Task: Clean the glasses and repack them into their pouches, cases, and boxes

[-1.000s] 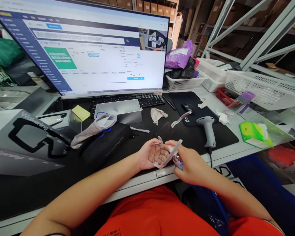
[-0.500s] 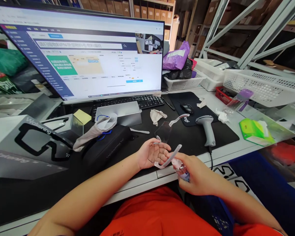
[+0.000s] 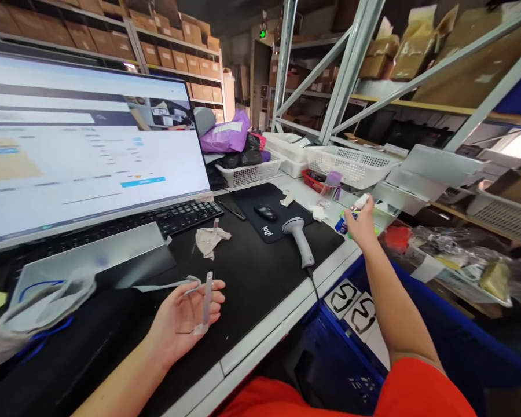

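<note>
My left hand [image 3: 180,318] lies palm up over the black mat, its fingers curled around a pair of clear glasses [image 3: 208,298]. One pale temple stands up in front of the fingers; the transparent lenses are hard to make out. Out to the right, my right hand [image 3: 364,223] grips a small spray bottle [image 3: 361,201] with a white top, beyond the table's right edge. Fingers cover much of the bottle, and a bright green packet sits partly hidden behind that hand. A crumpled grey cloth [image 3: 209,240] lies beyond my left hand.
A grey barcode scanner [image 3: 299,240] and a mouse [image 3: 265,212] lie on the mat, by a keyboard [image 3: 195,214] and monitor [image 3: 91,145]. White baskets [image 3: 351,165] line the back. A black case [image 3: 91,341] is at left; a blue bin [image 3: 334,336] stands below the edge.
The view has turned right. My right hand has carried the spray bottle away from the glasses, out to the right near the green packet. My left hand still holds the glasses.
</note>
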Motion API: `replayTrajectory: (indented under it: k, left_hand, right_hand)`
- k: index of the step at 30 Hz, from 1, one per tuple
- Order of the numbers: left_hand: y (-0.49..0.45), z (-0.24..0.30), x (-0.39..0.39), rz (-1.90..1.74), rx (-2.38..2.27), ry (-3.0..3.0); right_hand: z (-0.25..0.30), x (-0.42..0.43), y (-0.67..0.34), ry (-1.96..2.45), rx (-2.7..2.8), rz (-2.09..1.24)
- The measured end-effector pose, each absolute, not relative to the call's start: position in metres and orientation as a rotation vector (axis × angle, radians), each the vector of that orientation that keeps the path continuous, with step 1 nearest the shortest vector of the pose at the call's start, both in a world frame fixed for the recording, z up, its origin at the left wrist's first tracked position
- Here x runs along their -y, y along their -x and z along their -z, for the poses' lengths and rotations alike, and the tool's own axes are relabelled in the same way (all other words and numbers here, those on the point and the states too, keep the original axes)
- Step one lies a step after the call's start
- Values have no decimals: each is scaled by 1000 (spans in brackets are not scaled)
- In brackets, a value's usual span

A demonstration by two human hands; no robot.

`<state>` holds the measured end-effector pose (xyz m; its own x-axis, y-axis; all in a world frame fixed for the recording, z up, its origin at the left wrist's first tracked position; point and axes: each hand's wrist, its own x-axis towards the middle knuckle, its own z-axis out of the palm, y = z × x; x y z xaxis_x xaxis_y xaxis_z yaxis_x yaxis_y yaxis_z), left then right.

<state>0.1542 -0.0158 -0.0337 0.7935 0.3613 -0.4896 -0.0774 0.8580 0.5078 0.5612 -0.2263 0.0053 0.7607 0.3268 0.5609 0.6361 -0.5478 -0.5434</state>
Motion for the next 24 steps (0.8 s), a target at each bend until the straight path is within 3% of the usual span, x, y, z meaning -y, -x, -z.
replayTrajectory:
  k: [12, 24]
  left_hand:
    - [-155, 39, 10, -355, -671, -507]
    - [-155, 35, 11, -382, -732, -522]
  right_hand:
    - [23, 174, -671, 2568, 356, 449]
    - [11, 272, -690, 2424, 142, 376]
